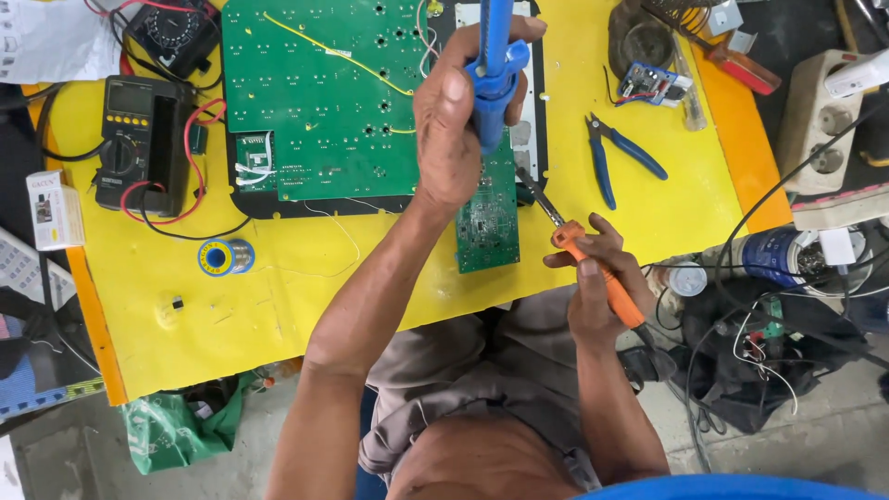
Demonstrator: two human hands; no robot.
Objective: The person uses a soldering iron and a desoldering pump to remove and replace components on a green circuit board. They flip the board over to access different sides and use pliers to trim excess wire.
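Orange-handled soldering iron (600, 270) is gripped in the right hand (597, 287), tip angled at the small green circuit board (488, 218). Left hand (454, 120) clasps the blue plastic desoldering pump (494, 69) upright, close above the same board.

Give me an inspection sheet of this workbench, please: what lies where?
Surface: yellow bench top, scuffed.
Job's things: small green circuit board; large green circuit board; blue plastic desoldering pump; orange-handled soldering iron.
Clutter: black multimeter, solder spool, blue-handled pliers, red-handled screwdriver.
Hands: left hand grips the pump; right hand grips the iron.
Cables: red and black meter leads; black cables at right.
Surroundings: white power strip, green plastic bag on the floor.
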